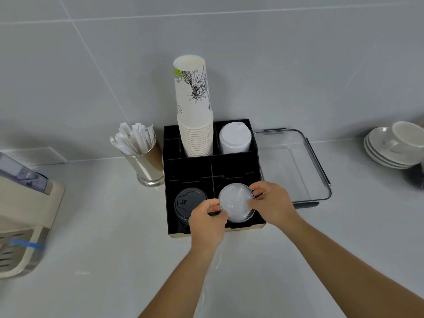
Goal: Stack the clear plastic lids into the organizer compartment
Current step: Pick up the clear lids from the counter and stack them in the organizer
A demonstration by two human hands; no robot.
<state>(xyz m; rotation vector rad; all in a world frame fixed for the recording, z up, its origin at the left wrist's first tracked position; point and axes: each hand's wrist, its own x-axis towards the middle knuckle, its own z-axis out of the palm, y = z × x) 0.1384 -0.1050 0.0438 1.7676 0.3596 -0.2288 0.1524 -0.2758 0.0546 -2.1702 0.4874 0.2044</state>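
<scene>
Holding the clear lids between both hands, I've got them right over the front right compartment of the black organizer, my one landmark here. My left hand pinches the near-left edge of the lids, thumb and fingers curled in on the rim, the hand lying partly across the organizer's front wall. My right hand grips the right edge, thumb on top of the lid and fingers wrapped round the far side, so both hands are closed on the same round piece. I can't tell how many lids are in the stack, or whether it is already resting on something inside the compartment; the plastic is see-through and the black well below shows only at the near side. In the organizer's front left compartment sits a stack of black lids, just beside my left hand. At the organizer's back, a tall stack of paper cups rises from the middle slot, and white lids fill the back right slot. Left of the organizer, touching or nearly touching its side, stands a metal cup of paper-wrapped sticks. Right of the organizer lies a clear tray with dark handles. Further right of the organizer, well apart, are stacked white saucers.
</scene>
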